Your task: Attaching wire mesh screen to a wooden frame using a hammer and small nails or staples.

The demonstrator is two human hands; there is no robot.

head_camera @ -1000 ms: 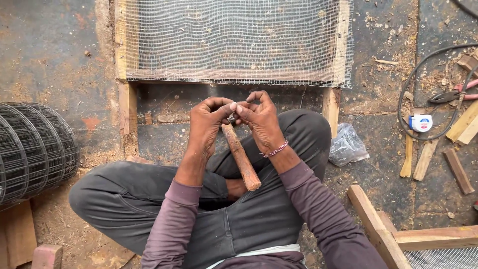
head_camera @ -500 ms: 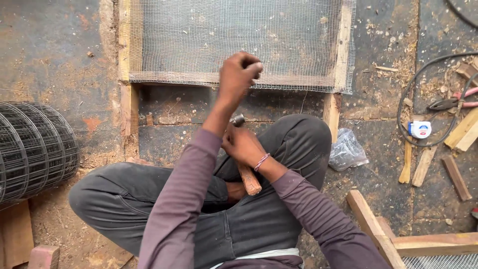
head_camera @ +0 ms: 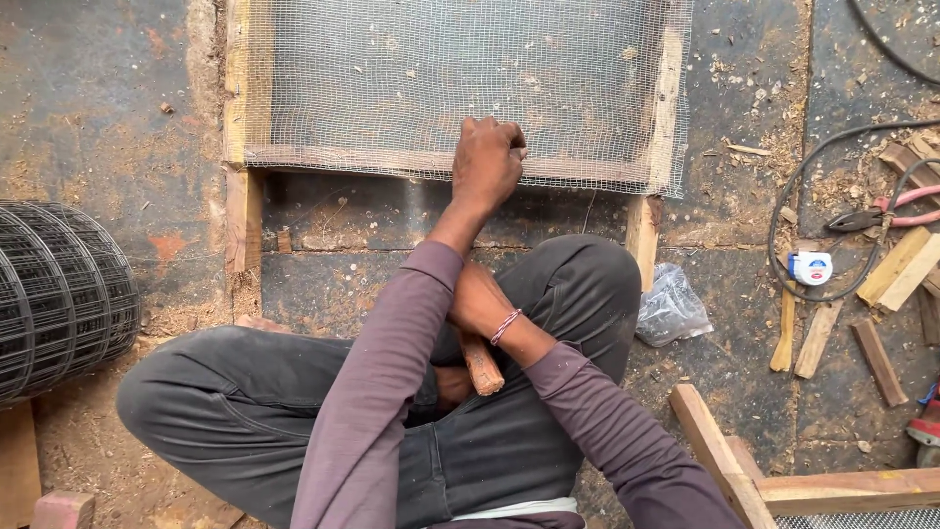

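I sit cross-legged on the floor before a wooden frame (head_camera: 646,108) covered with fine wire mesh (head_camera: 441,78). My left hand (head_camera: 487,162) reaches forward and rests on the frame's near rail (head_camera: 343,159), its fingers bunched tightly together; anything pinched in them is hidden. My right hand (head_camera: 480,299) stays low over my lap, partly covered by my left forearm, and grips the wooden handle of a hammer (head_camera: 483,365). The hammer's head is out of sight behind my arm.
A roll of black wire mesh (head_camera: 59,294) lies at the left. A clear plastic bag (head_camera: 669,309) sits by my right knee. Pliers (head_camera: 881,216), a tape measure (head_camera: 811,266), a black cable (head_camera: 783,196) and wood offcuts (head_camera: 813,338) lie right. Another frame (head_camera: 725,460) is lower right.
My two hands were together at the hammer's head. My left hand then rose and came down on the frame's near rail, while my right hand drew the hammer back toward my lap.
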